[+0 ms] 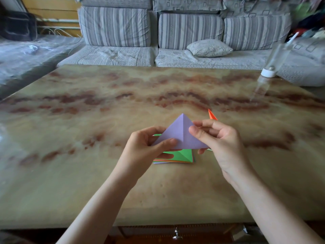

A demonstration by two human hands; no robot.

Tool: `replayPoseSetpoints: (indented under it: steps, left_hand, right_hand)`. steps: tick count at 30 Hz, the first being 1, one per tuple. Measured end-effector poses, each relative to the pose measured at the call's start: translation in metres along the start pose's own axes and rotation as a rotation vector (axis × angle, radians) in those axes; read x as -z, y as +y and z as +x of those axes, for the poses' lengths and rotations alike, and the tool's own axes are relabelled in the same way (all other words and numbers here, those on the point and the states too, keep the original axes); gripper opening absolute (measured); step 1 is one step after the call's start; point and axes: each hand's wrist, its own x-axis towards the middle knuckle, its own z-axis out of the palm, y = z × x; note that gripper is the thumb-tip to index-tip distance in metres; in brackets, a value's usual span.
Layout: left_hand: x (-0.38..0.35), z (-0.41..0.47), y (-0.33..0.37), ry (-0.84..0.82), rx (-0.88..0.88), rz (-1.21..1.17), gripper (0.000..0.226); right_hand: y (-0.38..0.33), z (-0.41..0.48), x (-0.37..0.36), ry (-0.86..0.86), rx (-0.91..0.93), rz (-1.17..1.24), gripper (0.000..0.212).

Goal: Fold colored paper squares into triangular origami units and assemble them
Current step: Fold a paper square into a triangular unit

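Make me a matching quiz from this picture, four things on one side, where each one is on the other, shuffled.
1 purple triangle
2 green sheet
3 orange piece
4 white-capped bottle

A top of the paper stack
B far right edge of the table
C just beyond the right hand
D pinched by left hand and right hand

Pairs: 1-D, 2-A, 3-C, 4-B.

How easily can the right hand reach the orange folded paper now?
Probably yes: the orange folded paper lies just beyond the right hand, nothing visible between, but that hand pinches the purple paper triangle.
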Motion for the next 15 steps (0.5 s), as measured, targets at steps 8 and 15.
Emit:
replayPoseSetpoints:
  steps: [8, 15]
  left_hand:
    - [0.0000, -0.0007, 0.0009, -0.006, 0.025, 0.036, 0.018]
    - [-0.0027, -0.0021, 0.0032, 0.000, 0.034, 0.111, 0.013]
  right_hand:
    - [-0.0017, -0.0006, 0.0008, 0.028, -0.027, -0.046, 0.007]
    - [-0.0007, -0.0026, -0.0025, -0.008, -0.014, -0.080, 0.010]
